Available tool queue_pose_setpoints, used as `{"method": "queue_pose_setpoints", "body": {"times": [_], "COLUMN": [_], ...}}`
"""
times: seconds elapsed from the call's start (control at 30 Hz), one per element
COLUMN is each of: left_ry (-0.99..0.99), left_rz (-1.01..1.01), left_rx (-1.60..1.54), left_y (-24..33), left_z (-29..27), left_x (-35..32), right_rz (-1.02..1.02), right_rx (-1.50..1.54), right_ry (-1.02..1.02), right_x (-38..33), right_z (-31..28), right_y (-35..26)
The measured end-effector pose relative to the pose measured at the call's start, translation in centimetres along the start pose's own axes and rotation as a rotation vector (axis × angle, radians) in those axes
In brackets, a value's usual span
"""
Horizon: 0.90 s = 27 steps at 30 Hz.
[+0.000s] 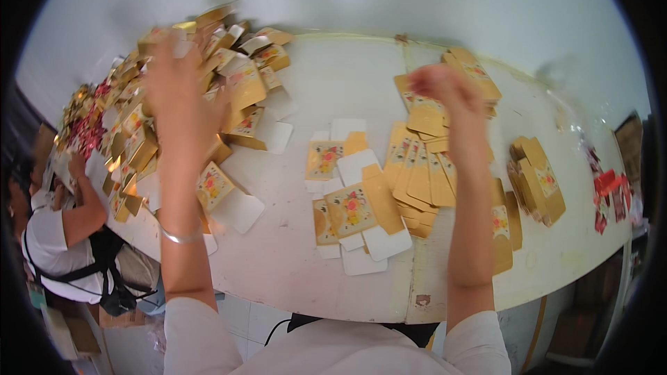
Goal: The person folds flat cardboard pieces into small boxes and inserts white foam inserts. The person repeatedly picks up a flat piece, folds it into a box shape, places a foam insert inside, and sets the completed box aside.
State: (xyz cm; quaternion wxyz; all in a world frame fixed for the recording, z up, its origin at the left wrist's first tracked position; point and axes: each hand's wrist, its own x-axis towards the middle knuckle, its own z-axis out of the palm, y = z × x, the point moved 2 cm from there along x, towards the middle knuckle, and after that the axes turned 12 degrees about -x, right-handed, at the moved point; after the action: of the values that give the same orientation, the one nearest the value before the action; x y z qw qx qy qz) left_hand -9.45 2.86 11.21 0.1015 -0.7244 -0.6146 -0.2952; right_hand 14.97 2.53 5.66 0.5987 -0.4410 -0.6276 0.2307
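Observation:
My left hand [174, 80], blurred by motion, reaches over a heap of gold folded boxes [243, 87] with floral prints and white flaps. Its thumb stands apart from the fingers, and I make out nothing held in it. On the right, my right hand [448, 87] has its fingers curled closed above a stack of flat gold cartons [425, 118]; whatever they may pinch is hidden. Below it more flat gold cartons [417, 173] lie fanned out. Between my forearms, several printed cartons with white flaps [351, 208] overlap on the white table [278, 264].
Gold cartons also lie beside my right forearm [501, 229] and in a bundle [538, 180] farther right. Red packets [611, 194] rest at the right edge. At the far left another person [59, 236] works by a red and gold heap [87, 121]. A pale wall [347, 0] rises behind.

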Motion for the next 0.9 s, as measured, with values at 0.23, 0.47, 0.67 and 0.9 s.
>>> {"method": "queue_pose_setpoints", "body": {"times": [0.23, 0.47, 0.67, 0.9], "left_ry": [-0.686, -0.414, -0.402, -0.727], "left_rz": [0.386, 0.208, 0.123, -0.167], "left_rx": [-0.331, -0.584, -0.679, -0.497], "left_y": [1.3, 0.0, -0.8, -1.6], "left_z": [13.4, 16.1, 16.8, 13.9], "left_x": [-13.0, -11.0, -10.3, -7.3], "right_rz": [-0.019, -0.191, -0.503, -0.433], "right_rx": [-0.866, -0.818, -0.734, -0.759], "right_ry": [-0.728, -0.556, -0.353, -0.205], "right_x": [-3.1, -4.8, -5.9, -6.0], "right_z": [6.2, 9.4, 10.7, 11.0], "right_y": [6.5, 10.7, 11.5, 11.5]}}
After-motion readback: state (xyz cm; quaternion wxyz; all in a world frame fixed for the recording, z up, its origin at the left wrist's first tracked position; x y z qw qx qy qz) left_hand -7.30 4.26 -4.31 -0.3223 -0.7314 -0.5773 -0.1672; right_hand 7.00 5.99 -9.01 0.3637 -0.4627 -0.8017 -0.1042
